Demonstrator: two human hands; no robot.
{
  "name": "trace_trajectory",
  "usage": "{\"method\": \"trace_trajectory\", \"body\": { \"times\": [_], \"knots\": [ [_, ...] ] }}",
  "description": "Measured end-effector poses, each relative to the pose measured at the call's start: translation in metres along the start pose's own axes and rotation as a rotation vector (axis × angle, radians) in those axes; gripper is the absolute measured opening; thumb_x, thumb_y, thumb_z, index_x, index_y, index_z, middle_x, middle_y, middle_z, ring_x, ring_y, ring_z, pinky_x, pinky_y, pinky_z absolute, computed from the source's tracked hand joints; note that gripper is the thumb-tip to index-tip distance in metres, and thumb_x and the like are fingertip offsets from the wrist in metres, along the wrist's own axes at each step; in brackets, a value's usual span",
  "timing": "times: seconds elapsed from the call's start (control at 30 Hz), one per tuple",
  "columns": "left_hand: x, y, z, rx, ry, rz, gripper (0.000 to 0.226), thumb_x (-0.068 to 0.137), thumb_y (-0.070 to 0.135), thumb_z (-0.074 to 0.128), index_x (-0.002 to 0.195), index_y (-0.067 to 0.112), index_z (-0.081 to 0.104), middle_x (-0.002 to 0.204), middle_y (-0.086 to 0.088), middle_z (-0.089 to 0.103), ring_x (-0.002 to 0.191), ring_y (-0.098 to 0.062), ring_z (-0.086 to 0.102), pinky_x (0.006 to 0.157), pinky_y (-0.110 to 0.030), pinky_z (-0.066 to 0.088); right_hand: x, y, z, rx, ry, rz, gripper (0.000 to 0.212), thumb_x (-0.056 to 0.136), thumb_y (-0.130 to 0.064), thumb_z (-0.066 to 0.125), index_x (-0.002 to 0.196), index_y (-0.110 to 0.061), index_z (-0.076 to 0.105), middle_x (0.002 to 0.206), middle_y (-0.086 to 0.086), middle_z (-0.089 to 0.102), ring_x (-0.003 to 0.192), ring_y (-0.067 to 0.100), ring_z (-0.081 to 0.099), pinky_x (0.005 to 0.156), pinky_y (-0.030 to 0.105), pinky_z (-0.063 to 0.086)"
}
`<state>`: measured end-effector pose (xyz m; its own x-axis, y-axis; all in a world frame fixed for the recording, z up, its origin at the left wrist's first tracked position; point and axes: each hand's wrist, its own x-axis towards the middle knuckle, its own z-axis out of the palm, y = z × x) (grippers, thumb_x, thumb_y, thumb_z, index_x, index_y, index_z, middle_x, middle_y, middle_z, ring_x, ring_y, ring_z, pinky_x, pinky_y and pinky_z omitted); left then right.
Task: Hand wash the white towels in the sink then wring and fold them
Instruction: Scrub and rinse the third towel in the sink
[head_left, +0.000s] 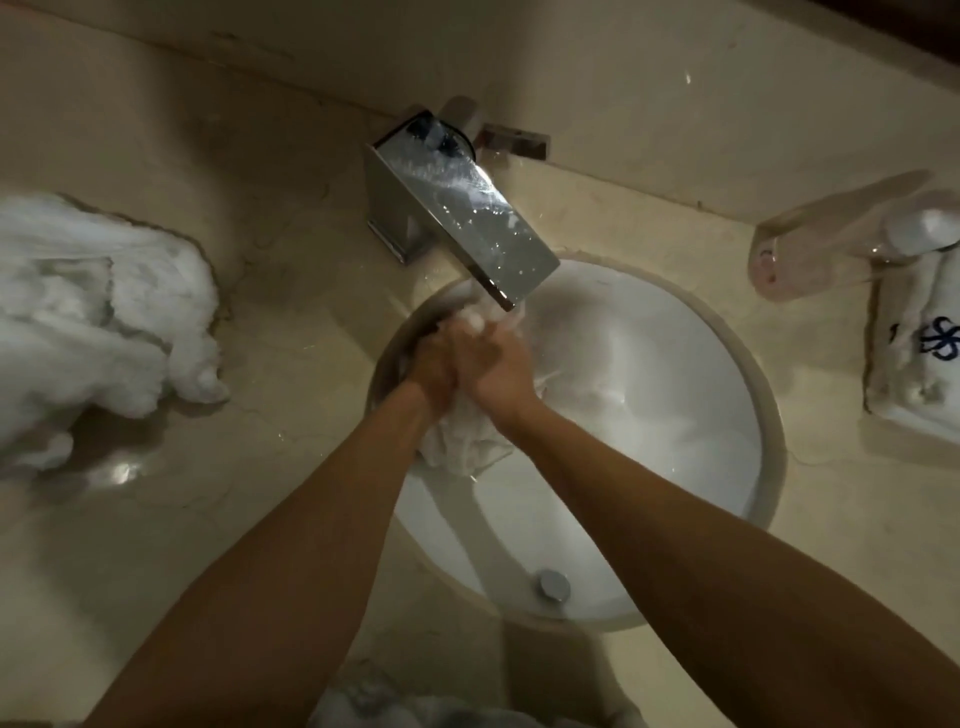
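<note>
A wet white towel (460, 441) is bunched between both my hands over the round white sink (675, 415). My left hand (434, 366) and my right hand (498, 364) press together and grip the towel just below the spout of the chrome faucet (467, 218). Part of the towel hangs down under my wrists, and a bit of it shows above my fingers. More white towels (93, 322) lie heaped on the counter at the left.
A folded white cloth with blue embroidery (919, 358) lies on the counter at the right, with a clear glass (831, 249) on its side beside it. The chrome drain plug (553, 584) sits near the sink's front. The beige marble counter (285, 467) looks wet.
</note>
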<state>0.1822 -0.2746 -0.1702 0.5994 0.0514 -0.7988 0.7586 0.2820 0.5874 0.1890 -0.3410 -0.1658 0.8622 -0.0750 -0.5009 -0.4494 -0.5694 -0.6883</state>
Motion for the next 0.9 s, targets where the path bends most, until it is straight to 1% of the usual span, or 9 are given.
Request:
{"method": "trace_trajectory", "body": {
  "times": [0.17,0.3,0.4,0.5,0.57,0.67,0.73,0.8,0.9],
  "knots": [
    [-0.012,-0.004,0.009,0.454,0.001,0.079,0.042,0.108,0.032,0.028,0.116,0.007,0.060,0.101,-0.020,0.065,0.096,-0.032,0.063,0.080,-0.039,0.048,0.017,0.012,-0.017,0.156,0.100,0.240,0.034,0.100,-0.025,0.045,0.089,-0.002,0.067,0.095,0.025,0.066,0.093,0.040,0.064,0.086,0.053,0.053],
    [-0.005,-0.004,-0.001,0.388,-0.063,0.006,0.044,0.107,0.027,0.031,0.143,0.004,0.044,0.138,-0.023,0.053,0.124,-0.035,0.054,0.102,-0.037,0.044,0.000,0.010,-0.007,0.100,-0.121,0.136,0.044,0.097,-0.037,0.044,0.096,0.002,0.065,0.093,0.018,0.067,0.086,0.033,0.063,0.071,0.042,0.046],
    [-0.020,-0.007,0.006,0.501,-0.072,0.053,0.045,0.108,0.033,0.027,0.134,0.010,0.055,0.132,-0.018,0.058,0.120,-0.033,0.055,0.092,-0.031,0.039,0.026,0.014,-0.022,0.390,0.064,0.372,0.022,0.097,-0.019,0.048,0.104,-0.002,0.060,0.091,0.012,0.062,0.093,0.028,0.061,0.071,0.038,0.050],
    [-0.021,-0.013,0.001,0.570,-0.013,0.189,0.045,0.106,0.039,0.032,0.115,0.010,0.066,0.118,-0.017,0.066,0.111,-0.032,0.059,0.077,-0.026,0.034,0.021,0.019,-0.032,0.743,0.148,0.478,0.026,0.089,-0.020,0.057,0.107,-0.003,0.064,0.098,0.018,0.067,0.091,0.032,0.068,0.078,0.039,0.058],
    [-0.010,-0.015,-0.008,0.450,0.056,0.171,0.032,0.105,0.029,0.040,0.101,0.010,0.065,0.109,-0.020,0.067,0.103,-0.033,0.061,0.071,-0.024,0.031,-0.004,0.022,-0.041,0.917,0.085,0.492,0.024,0.094,-0.009,0.055,0.114,0.002,0.062,0.100,0.020,0.066,0.086,0.031,0.067,0.076,0.037,0.055],
    [-0.022,-0.014,-0.023,-0.084,0.008,0.068,0.012,0.076,0.024,0.070,0.077,0.013,0.067,0.087,-0.011,0.066,0.086,-0.026,0.060,0.071,-0.028,0.045,-0.040,0.039,-0.070,1.229,-0.131,0.547,0.042,0.094,-0.007,0.047,0.133,0.004,0.055,0.131,0.027,0.061,0.121,0.039,0.060,0.104,0.050,0.047],
    [-0.028,-0.019,-0.033,-0.469,-0.167,-0.042,0.034,0.058,0.019,0.076,0.090,0.012,0.069,0.101,-0.012,0.065,0.098,-0.027,0.060,0.094,-0.038,0.048,-0.060,0.046,-0.088,1.325,-0.274,0.578,0.048,0.094,-0.014,0.045,0.138,0.001,0.053,0.141,0.024,0.055,0.135,0.039,0.049,0.115,0.053,0.036],
    [-0.036,-0.024,-0.033,-0.659,-0.322,-0.168,0.043,0.069,0.017,0.072,0.109,0.004,0.066,0.122,-0.020,0.060,0.116,-0.032,0.058,0.108,-0.043,0.042,-0.069,0.044,-0.100,1.247,-0.338,0.588,0.045,0.098,-0.021,0.048,0.137,-0.001,0.057,0.138,0.021,0.059,0.133,0.037,0.052,0.114,0.050,0.038],
    [-0.052,-0.022,-0.023,-0.630,-0.503,-0.356,0.046,0.079,0.028,0.071,0.118,0.002,0.067,0.129,-0.019,0.061,0.117,-0.033,0.061,0.102,-0.048,0.048,-0.069,0.035,-0.114,1.036,-0.287,0.493,0.035,0.094,-0.014,0.055,0.125,0.000,0.064,0.119,0.020,0.069,0.114,0.036,0.066,0.100,0.047,0.051]
  ]
}}
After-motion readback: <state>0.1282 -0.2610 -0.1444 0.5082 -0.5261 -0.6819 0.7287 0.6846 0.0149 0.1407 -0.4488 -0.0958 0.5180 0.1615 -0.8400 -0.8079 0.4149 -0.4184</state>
